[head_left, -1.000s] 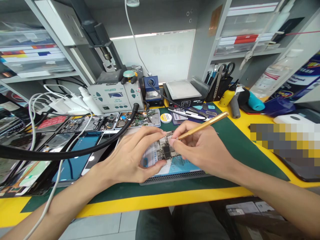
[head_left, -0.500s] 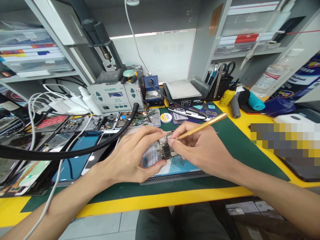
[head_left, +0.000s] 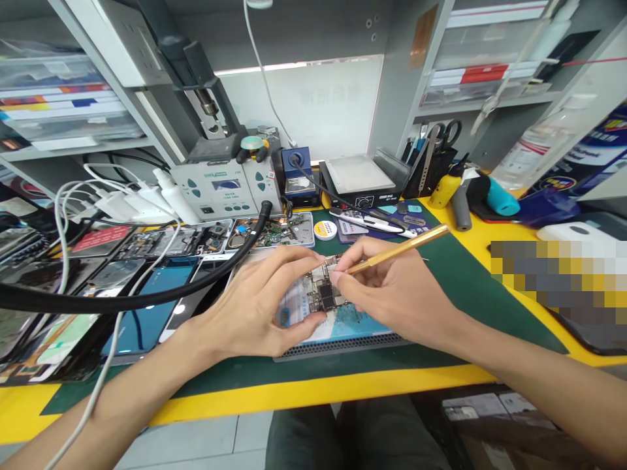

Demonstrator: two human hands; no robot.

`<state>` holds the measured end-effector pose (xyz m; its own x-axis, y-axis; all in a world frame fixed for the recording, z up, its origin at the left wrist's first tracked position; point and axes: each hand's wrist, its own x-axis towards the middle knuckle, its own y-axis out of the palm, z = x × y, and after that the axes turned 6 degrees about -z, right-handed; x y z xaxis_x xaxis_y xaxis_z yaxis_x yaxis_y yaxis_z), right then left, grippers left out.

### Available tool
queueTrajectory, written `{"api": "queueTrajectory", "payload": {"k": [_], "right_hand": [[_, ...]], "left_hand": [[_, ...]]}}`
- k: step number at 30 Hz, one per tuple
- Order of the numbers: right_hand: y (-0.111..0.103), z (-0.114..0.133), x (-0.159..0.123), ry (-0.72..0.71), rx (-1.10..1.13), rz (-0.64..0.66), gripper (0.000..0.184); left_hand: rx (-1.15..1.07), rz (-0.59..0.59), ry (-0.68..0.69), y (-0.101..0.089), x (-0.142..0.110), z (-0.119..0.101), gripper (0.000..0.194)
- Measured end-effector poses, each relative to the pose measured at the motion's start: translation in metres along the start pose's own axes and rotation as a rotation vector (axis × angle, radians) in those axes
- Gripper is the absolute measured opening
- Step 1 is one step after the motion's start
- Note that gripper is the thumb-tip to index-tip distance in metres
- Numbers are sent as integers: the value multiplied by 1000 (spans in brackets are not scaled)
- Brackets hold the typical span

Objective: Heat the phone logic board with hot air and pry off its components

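Observation:
A small phone circuit board [head_left: 322, 292] sits between my two hands, above a blue-and-white pad [head_left: 343, 323] on the green mat [head_left: 455, 287]. My left hand [head_left: 255, 307] pinches the board, index finger on its top edge and thumb at its lower edge. My right hand [head_left: 392, 290] is closed on a thin gold tool [head_left: 399, 248], held like a pen, with its working end down at the board and its tail pointing up to the right.
A thick black hose [head_left: 147, 297] crosses the left side. Opened phones [head_left: 147, 313] and parts trays [head_left: 274, 232] lie at left and behind. A soldering station [head_left: 220, 189], hot plate [head_left: 360, 176], tool holder [head_left: 434, 163] and bottles line the back. The yellow bench edge [head_left: 294, 395] runs in front.

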<state>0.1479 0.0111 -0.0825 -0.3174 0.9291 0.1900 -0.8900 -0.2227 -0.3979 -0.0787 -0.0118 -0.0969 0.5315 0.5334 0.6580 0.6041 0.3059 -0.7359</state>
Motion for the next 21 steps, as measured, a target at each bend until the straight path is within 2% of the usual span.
{"api": "queueTrajectory", "payload": {"k": [21], "right_hand": [[1,-2,2,46,-27,10,15]], "left_hand": [[6,4,0,0,0,0,68]]}}
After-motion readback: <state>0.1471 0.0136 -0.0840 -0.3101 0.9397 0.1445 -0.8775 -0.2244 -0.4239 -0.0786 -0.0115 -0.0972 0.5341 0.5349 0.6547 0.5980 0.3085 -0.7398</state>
